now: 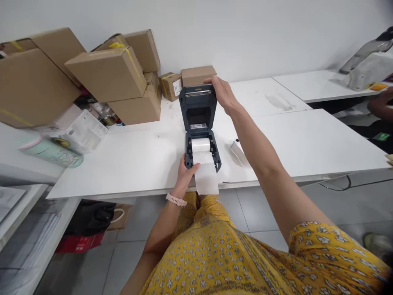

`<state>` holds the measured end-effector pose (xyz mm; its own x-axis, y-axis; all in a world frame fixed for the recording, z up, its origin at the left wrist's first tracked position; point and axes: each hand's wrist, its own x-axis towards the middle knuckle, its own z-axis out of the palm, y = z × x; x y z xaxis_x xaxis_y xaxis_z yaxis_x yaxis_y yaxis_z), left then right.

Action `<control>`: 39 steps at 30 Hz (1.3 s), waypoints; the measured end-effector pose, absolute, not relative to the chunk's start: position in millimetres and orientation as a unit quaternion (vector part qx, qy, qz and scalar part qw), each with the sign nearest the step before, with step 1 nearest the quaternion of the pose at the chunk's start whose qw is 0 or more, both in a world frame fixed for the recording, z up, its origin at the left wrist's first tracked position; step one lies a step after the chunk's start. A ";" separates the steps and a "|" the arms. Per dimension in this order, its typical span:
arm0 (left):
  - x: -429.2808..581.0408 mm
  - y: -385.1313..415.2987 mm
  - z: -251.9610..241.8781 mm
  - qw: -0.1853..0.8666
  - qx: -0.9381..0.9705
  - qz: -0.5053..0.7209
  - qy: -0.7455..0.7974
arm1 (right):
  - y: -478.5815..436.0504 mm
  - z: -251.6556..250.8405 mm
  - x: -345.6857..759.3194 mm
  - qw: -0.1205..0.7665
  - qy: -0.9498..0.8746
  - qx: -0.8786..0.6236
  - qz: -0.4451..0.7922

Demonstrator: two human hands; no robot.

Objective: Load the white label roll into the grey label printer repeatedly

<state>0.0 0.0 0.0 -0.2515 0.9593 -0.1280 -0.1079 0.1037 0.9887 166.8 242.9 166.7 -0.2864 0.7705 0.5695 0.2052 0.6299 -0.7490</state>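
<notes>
A dark label printer [216,153] stands near the front edge of the table with its lid [184,107] swung up. Inside sits a white label roll [200,145], and its paper strip [206,180] runs toward me and hangs over the table edge. My left hand [185,172] grips the printer's front left corner, its thumb pressing on the strip at the front opening. At the top right corner of the raised lid, my right hand [223,93] is closed, fingers over the upper edge. What lies beneath my left fingers is partly hidden.
Beyond my right forearm lies a white paper piece [239,153], partly covered. Stacked cardboard boxes [106,76] fill the table's back left, with a mint bottle [52,152] near a white box [89,131]. A smaller carton [198,75] stands behind the printer. At far right, another person's arm [380,104] shows.
</notes>
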 end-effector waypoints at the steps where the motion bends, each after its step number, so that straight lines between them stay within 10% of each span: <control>1: 0.2 -6.3 -1.0 0.487 0.379 0.555 0.558 | 225.7 162.0 169.7 0.507 -0.754 -0.323 0.264; 19: 0.3 -31.2 -7.8 0.507 0.391 0.571 0.513 | 35.9 -7.1 196.7 0.512 -0.800 -0.296 0.099; 26: -9.0 6.3 35.8 0.129 0.519 0.604 0.591 | 32.8 -8.6 182.6 0.566 -0.738 -0.345 0.128; 31: -0.4 62.8 71.7 -0.007 0.693 0.501 0.518 | 41.4 6.1 187.6 0.543 -0.714 -0.381 0.225; 39: 10.2 77.9 75.3 0.055 0.751 0.443 0.486 | 55.8 -5.8 197.0 0.418 -0.499 -0.398 0.646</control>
<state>10.2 77.9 75.3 0.1354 0.7792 0.6120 0.6812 -0.5217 0.5136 197.0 55.8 -5.8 -0.3336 0.9377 -0.0972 -0.1422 -0.1520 -0.9781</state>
